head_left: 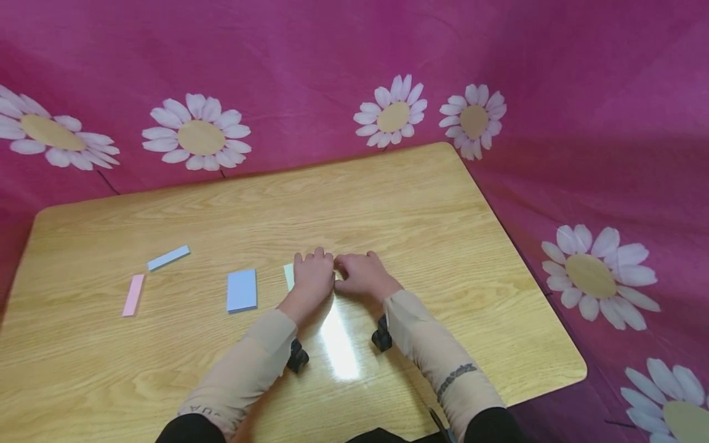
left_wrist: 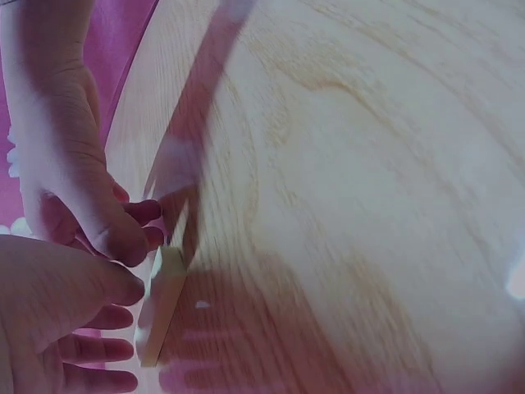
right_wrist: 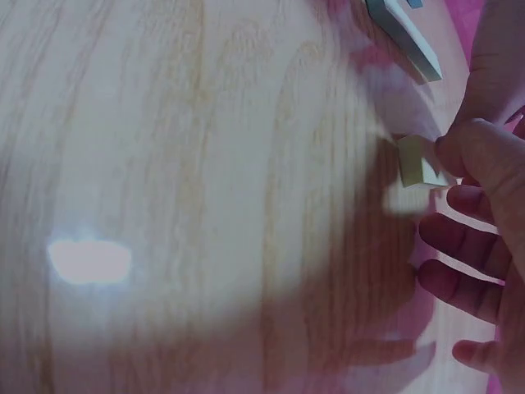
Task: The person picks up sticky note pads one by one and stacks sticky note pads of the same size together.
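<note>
A small pale yellow block [left_wrist: 160, 304], like a pad of sticky notes, lies on the table between the two hands; in the head view they hide it. My left hand [head_left: 314, 277] is over its left side, thumb at its edge and fingers extended in the left wrist view. At its other end is my right hand [head_left: 362, 274], with thumb and fingers spread loosely beside the block. The right wrist view shows that end of the yellow block [right_wrist: 420, 162] by the fingertips. Left of the left hand, a pale green pad [head_left: 288, 277] peeks out, partly covered.
A blue pad [head_left: 242, 290] lies left of the hands. Farther left are a narrow light blue strip pad [head_left: 168, 258] and a pink strip pad [head_left: 133, 295]. The wooden table [head_left: 388, 209] meets a pink flowered cloth [head_left: 299, 80] behind and at right.
</note>
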Demonstrator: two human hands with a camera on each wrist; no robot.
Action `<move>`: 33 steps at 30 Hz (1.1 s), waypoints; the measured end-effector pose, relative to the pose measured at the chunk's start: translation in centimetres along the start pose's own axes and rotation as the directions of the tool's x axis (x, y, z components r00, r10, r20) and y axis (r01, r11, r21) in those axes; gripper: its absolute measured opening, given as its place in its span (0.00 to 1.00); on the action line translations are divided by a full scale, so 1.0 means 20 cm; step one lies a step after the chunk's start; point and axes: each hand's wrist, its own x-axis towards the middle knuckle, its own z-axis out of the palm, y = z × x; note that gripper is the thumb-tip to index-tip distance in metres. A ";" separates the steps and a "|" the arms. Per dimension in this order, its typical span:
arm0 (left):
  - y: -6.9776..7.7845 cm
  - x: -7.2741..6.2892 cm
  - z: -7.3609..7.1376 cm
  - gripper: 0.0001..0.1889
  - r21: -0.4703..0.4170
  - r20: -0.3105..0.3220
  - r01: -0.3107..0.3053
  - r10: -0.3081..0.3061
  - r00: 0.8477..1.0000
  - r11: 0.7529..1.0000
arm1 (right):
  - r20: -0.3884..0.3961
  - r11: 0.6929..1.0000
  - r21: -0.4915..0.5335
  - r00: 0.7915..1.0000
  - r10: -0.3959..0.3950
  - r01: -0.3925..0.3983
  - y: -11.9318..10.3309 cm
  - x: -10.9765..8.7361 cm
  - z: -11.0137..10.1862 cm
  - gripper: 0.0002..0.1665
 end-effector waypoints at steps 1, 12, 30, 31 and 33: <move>-0.01 0.00 0.00 0.12 0.004 -0.011 -0.002 0.002 1.000 1.000 | 0.000 1.000 0.001 1.000 -0.001 0.001 -0.01 0.00 -0.01 0.13; -0.10 -0.04 -0.04 0.11 0.021 -0.126 0.008 -0.006 0.992 1.000 | -0.147 0.999 -0.013 0.988 -0.044 0.043 -0.08 0.05 -0.04 0.18; -0.28 -0.10 -0.10 0.14 0.013 -0.137 0.085 -0.082 0.987 0.996 | -0.235 0.993 -0.040 0.965 -0.118 0.112 -0.23 0.15 -0.04 0.16; -0.29 -0.11 -0.10 0.14 0.008 -0.143 0.090 -0.088 0.986 0.996 | -0.234 0.993 -0.038 0.965 -0.119 0.113 -0.23 0.15 -0.04 0.16; -0.31 -0.11 -0.10 0.14 -0.009 -0.149 0.105 -0.105 0.983 0.994 | -0.229 0.992 -0.032 0.966 -0.123 0.119 -0.25 0.16 -0.04 0.16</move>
